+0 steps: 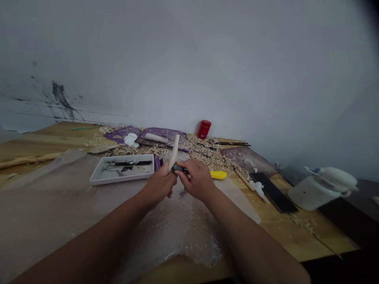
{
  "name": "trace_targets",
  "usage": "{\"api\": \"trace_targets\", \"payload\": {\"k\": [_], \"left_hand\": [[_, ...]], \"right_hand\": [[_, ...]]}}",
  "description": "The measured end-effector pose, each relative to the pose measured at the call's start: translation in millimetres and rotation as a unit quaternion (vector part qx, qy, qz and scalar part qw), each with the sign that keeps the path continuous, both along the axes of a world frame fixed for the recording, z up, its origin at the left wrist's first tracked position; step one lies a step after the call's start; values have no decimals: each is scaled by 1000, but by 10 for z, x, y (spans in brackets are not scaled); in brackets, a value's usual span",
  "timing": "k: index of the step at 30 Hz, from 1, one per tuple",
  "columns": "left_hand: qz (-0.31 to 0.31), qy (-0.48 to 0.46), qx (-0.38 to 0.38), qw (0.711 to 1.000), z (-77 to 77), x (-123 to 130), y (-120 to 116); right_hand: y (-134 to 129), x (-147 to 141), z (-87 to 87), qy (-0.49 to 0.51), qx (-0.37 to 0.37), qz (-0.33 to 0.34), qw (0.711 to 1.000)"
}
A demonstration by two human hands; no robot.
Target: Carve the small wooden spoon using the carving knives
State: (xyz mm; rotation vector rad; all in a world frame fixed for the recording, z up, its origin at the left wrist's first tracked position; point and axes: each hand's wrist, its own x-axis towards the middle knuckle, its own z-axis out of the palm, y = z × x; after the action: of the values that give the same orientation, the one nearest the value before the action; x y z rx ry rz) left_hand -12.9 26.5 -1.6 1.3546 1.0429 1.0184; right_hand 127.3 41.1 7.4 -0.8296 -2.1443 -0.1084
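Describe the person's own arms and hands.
The left hand and right hand are bare, without gloves. The left forearm and right forearm show no sleeves, cables or markings, and no watch or bracelet shows at either wrist.

Both forearms bare, L forearm & R forearm coming in from bottom of view, over near edge of bench, angled in toward each other in a V. L hand closed, back of hand up & toward camera, wrist nearly straight. R hand also closed, back up, wrist slightly bent, R fingers curled inward toward L hand. Hands close together, mid-view, just apart, no clear skin contact visible. Both held up above bench surface, not resting on it. L fingertips mostly hidden behind hand, hard to make out.
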Motion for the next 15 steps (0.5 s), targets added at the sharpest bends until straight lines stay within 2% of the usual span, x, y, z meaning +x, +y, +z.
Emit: {"api": "trace_targets", "payload": {"k": [3, 7, 9, 12, 14, 15], "left_hand": [[5, 22, 19, 1000, -17, 2, 3], [36, 37, 43, 998, -75, -1, 37], [45, 50, 52, 996, -106, -4, 57], [48, 65, 57, 995, -136, -7, 76], [42, 61, 59, 996, -138, -11, 77], [38, 56, 58, 996, -133, -13, 75]], "right_hand": [[-7, -13, -1, 4, -13, -4, 1000], [22, -48, -28, 59, -125, -16, 990], [62, -66, -65, 108, -215, -6, 971], [130, -80, -116, 188, -367, 36, 910], [149, -77, -123, 210, -407, 49, 887], [145, -73, -116, 209, -396, 44, 893]]}}
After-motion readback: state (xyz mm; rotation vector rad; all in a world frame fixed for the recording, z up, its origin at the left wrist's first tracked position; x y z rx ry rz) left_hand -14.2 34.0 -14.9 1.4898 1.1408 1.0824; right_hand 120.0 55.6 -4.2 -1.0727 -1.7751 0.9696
